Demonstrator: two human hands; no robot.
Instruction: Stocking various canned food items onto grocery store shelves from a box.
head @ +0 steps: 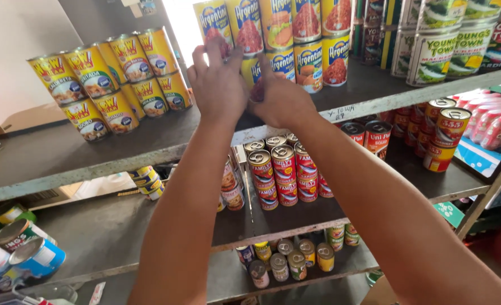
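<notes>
**Grey shelves against a pale wall**

A shelving unit (92, 164) of dark grey boards with worn, paler front edges fills the view, three tiers showing one below another. A slanted upright post (490, 195) carries the boards at the right. Behind the top tier at the left stands a plain, pale wall (19, 28), and beside it a dark panel (92, 20) rises at an angle. Bright daylight (180, 22) breaks in through a gap at the top, washing out that spot. The lower tiers lie in dimmer shade.
</notes>
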